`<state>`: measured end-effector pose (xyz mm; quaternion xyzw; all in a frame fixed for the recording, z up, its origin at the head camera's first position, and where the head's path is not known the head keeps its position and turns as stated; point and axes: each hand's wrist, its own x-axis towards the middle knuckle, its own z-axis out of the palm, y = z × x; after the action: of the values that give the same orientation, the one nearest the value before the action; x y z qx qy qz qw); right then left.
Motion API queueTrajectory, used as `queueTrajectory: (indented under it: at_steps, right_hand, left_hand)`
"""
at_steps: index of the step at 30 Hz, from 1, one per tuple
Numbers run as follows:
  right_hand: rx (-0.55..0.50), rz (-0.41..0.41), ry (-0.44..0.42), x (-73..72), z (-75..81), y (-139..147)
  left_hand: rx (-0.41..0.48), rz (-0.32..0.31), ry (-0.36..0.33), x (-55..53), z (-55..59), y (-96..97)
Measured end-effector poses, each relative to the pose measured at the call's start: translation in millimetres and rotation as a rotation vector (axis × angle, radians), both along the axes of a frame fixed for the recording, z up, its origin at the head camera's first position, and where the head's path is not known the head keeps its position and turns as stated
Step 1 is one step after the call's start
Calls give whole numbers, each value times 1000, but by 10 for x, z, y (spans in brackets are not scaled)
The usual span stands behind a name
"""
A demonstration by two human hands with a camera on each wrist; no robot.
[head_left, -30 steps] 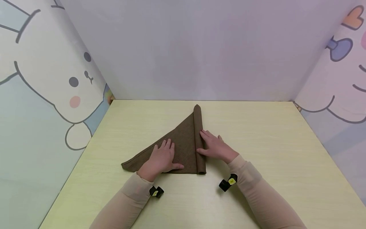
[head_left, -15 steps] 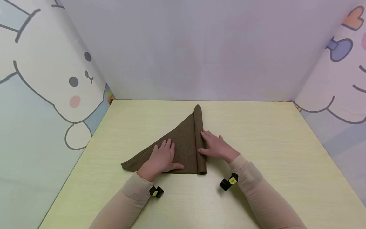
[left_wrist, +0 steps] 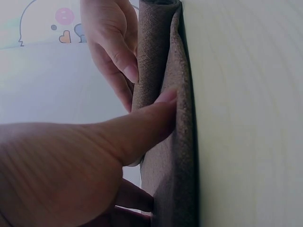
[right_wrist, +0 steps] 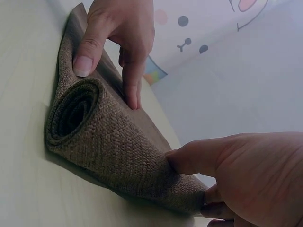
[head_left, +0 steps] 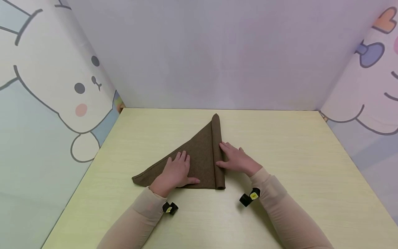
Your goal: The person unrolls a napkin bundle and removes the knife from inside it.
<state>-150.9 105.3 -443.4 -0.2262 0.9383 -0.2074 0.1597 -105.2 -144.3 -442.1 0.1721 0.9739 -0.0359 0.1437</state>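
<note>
A brown woven cloth (head_left: 201, 155), triangular in outline, lies on the table with its right edge rolled into a tube (head_left: 218, 173). My left hand (head_left: 174, 173) rests on the flat part, fingers spread and thumb out towards the roll. On the right side of the tube lies my right hand (head_left: 237, 160), thumb and extended fingertips touching it. The right wrist view shows the tube's coiled end (right_wrist: 75, 113), with the right thumb (right_wrist: 194, 156) against its side and the other fingers partly hidden below. In the left wrist view, the left thumb (left_wrist: 147, 123) presses on the cloth's near edge.
The pale wood-grain table (head_left: 295, 155) meets a plain light wall (head_left: 217, 55) at the back. Side panels with cartoon animals stand left (head_left: 62, 86) and right (head_left: 367, 90). Each wrist wears a small black camera, on the left (head_left: 170, 208) and right (head_left: 248, 197).
The rolled tube and my right hand have shifted slightly to the right, a little more with each frame. My left hand and the cloth's left tip stay in place.
</note>
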Motion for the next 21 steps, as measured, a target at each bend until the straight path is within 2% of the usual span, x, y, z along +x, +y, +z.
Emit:
queueTrajectory:
  at_steps: [21]
  right_hand:
    - [-10, 7, -14, 0, 38, 44]
  left_hand:
    - [-1, 4, -1, -3, -15, -12]
